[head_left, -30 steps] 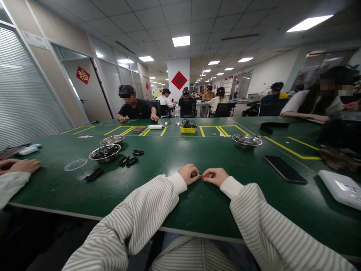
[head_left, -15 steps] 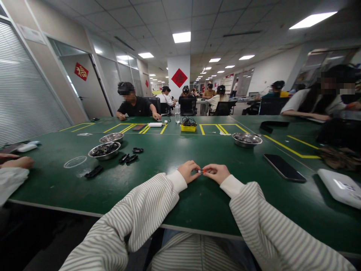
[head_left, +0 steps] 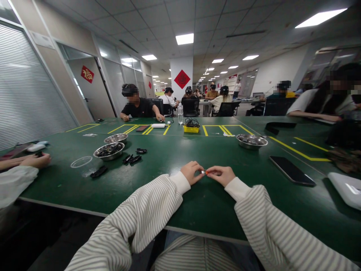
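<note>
My left hand (head_left: 192, 172) and my right hand (head_left: 222, 174) meet fingertip to fingertip above the green table (head_left: 158, 203). Between them is a small part with a white-and-metal end (head_left: 202, 172) and an orange end (head_left: 207, 172); it is too small to name. The left fingers pinch the white-and-metal end, while the right thumb and fingers close on the orange end. To the left, several black plastic pieces (head_left: 134, 159) lie loose near a steel bowl (head_left: 109, 151) filled with similar dark pieces.
A second steel bowl (head_left: 115, 138) stands behind the first, a third bowl (head_left: 252, 142) to the right. Also about are a clear plastic cup (head_left: 84, 165), a phone (head_left: 291, 170), a white case (head_left: 348, 188) and a yellow tray of cables (head_left: 191, 129). A co-worker's hand (head_left: 39, 160) is at left.
The whole view has shifted a little, so things appear farther right. My hands keep their pinch on the small part. The co-worker's hands at left show more fully, with a dark item.
</note>
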`<state>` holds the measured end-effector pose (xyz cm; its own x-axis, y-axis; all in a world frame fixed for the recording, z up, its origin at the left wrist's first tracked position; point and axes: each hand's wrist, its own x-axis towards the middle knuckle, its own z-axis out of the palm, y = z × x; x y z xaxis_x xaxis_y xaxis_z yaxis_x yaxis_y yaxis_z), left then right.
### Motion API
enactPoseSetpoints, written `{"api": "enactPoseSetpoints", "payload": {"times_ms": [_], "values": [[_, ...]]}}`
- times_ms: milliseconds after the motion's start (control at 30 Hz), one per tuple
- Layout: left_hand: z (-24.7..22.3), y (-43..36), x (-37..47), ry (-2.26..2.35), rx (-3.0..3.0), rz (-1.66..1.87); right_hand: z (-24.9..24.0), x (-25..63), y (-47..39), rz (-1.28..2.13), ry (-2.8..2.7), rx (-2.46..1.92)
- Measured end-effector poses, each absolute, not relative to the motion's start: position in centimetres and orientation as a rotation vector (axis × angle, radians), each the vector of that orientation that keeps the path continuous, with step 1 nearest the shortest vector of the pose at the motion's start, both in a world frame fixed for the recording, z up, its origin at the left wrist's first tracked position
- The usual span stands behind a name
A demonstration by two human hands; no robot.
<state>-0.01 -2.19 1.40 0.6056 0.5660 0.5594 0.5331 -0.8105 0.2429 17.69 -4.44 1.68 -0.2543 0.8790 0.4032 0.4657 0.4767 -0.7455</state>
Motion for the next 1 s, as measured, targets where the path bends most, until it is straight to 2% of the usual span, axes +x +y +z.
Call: {"api": "enactPoseSetpoints", "payload": {"times_ms": [300, 467, 700, 833, 1000], "values": [[1.5, -2.2, 0.0, 0.872, 2.924, 0.985, 1.6, 17.7, -4.3, 0.521, -1.944, -1.084], [1.4, -2.1, -0.1, 0.819, 2.929, 0.972, 1.2, 17.8, -4.1, 0.563, -1.922, -1.139], [1.3, -1.8, -0.2, 0.818, 3.1, 0.771, 0.6, 18.1, -3.5, 0.71, -1.997, -1.087], [1.4, 1.1, -2.7, 1.144, 3.083, 0.715, 0.4, 18.2, -3.5, 0.704, -2.06, -1.13], [1.3, 6.3, -9.3, 1.944, 2.653, 0.69, 0.5, 18.4, -3.4, 0.558, -2.13, -1.236]]}}
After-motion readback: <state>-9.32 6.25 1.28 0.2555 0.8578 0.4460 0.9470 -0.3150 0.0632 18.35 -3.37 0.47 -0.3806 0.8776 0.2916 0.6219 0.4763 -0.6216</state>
